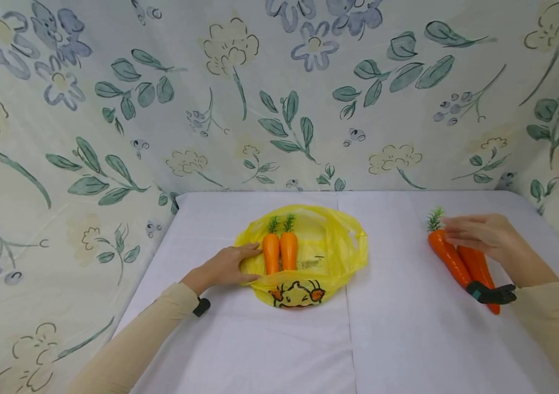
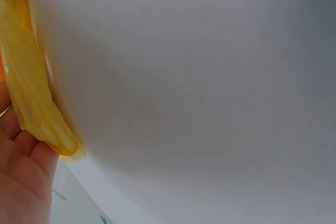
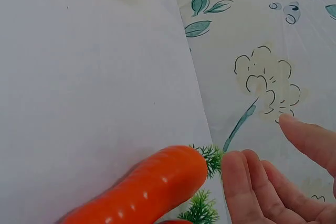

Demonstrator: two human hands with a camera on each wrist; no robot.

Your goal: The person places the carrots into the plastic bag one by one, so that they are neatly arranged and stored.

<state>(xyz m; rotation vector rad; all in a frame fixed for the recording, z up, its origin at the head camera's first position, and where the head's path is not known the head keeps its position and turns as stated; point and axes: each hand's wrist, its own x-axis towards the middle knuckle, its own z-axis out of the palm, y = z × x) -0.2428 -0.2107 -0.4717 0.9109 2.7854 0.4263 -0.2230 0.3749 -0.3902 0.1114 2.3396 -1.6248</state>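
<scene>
Yellow, thin plastic bag (image 1: pixel 321 238) lies on the table (image 1: pixel 397 334), left of its middle and toward the far edge, its opening spread wide. Inside are two carrots (image 1: pixel 289 253), side by side on the back layer, green tops toward the far edge of the table. Their lower ends are tucked behind the front layer, which bears a printed winking face (image 1: pixel 296 295). The loose loops of the bag spread toward the right edge.

Of the hands, the left hand (image 1: pixel 223 266) comes in from the near left corner and touches the bag's left side, thumb and fingers apart, plastic draped over the fingers; whether they pinch it cannot be told. The right hand (image 1: pixel 486 232) is by the right edge, over another pair of carrots (image 1: pixel 449 260), which lie outside the bag with their tops toward the far edge. Its fingers are extended together, thumb standing away from them, grasping nothing. A dark wrist strap (image 1: pixel 493 294) crosses in front of the carrots' lower part.
</scene>
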